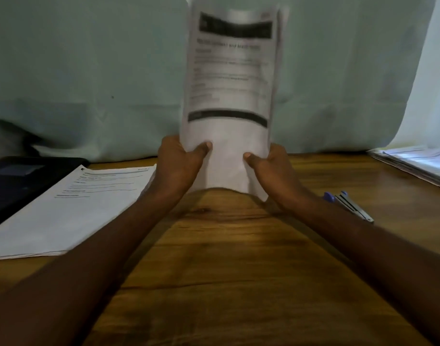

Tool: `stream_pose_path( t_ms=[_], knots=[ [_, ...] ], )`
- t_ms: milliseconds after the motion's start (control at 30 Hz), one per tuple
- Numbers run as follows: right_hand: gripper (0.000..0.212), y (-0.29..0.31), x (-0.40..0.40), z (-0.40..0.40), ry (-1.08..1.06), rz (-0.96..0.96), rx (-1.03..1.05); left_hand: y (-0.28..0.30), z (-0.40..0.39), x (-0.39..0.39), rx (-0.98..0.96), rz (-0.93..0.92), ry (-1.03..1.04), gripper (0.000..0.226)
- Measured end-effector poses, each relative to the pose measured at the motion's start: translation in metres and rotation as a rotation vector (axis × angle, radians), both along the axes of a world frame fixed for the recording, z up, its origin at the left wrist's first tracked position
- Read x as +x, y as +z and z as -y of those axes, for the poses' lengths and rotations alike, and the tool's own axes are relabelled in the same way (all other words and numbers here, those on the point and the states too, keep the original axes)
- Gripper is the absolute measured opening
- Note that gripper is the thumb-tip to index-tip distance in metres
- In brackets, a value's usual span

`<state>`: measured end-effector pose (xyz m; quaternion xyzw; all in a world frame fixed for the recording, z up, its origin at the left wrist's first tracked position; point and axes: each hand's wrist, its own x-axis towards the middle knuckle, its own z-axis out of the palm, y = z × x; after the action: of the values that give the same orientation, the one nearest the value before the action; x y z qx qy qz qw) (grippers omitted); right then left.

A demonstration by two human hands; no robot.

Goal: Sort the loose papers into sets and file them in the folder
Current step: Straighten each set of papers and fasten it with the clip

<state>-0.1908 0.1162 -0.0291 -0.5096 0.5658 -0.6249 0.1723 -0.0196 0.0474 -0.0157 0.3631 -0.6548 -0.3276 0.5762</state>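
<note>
White papers (229, 96) between both hands.

Wooden tabletop backed by a pale green curtain.
The brown, grained tabletop (229, 258) fills the foreground. A pale green curtain (89, 71) hangs behind it, touching its far edge. At the right, a blue and silver stapler (348, 206) lies on the wood. A brighter white curtain (433, 83) hangs at the far right.

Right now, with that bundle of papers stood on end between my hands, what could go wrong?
The held papers are gripped only low down by the left hand and right hand, so the tall top could flop or fan apart. Their bottom edge may also slide toward the stapler.
</note>
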Motion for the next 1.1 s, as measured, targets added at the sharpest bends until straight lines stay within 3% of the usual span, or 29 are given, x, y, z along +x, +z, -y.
stream_pose_path(
  t_ms=[100, 233, 367, 534, 667, 834, 967, 1101],
  knots=[
    [0.027, -0.005, 0.002, 0.001, -0.024, 0.007, 0.111, -0.013, 0.001, -0.001, 0.117, 0.114, 0.054, 0.054],
    [0.017, 0.002, 0.002, -0.004, -0.093, -0.058, -0.045, -0.007, -0.004, -0.002, 0.037, 0.02, 0.057, 0.041],
    [0.038, -0.008, 0.004, -0.001, -0.078, -0.116, 0.143, -0.017, -0.005, -0.005, 0.117, 0.101, 0.094, 0.055],
    [0.039, -0.007, 0.005, -0.005, -0.116, -0.255, 0.057, -0.015, -0.001, -0.005, 0.097, 0.049, 0.074, 0.056],
    [0.04, -0.014, 0.001, -0.001, -0.082, -0.309, 0.162, -0.017, -0.003, -0.004, 0.107, 0.088, 0.093, 0.054],
    [0.034, -0.003, -0.004, -0.003, 0.035, -0.181, -0.037, -0.014, 0.003, -0.004, 0.11, 0.058, 0.067, 0.058],
    [0.037, -0.005, -0.005, -0.003, 0.055, -0.093, -0.059, -0.013, 0.001, 0.0, 0.095, 0.049, 0.056, 0.055],
    [0.029, 0.001, -0.008, -0.005, -0.015, -0.2, -0.15, -0.009, -0.001, 0.002, 0.085, -0.027, -0.005, 0.036]
  ],
)
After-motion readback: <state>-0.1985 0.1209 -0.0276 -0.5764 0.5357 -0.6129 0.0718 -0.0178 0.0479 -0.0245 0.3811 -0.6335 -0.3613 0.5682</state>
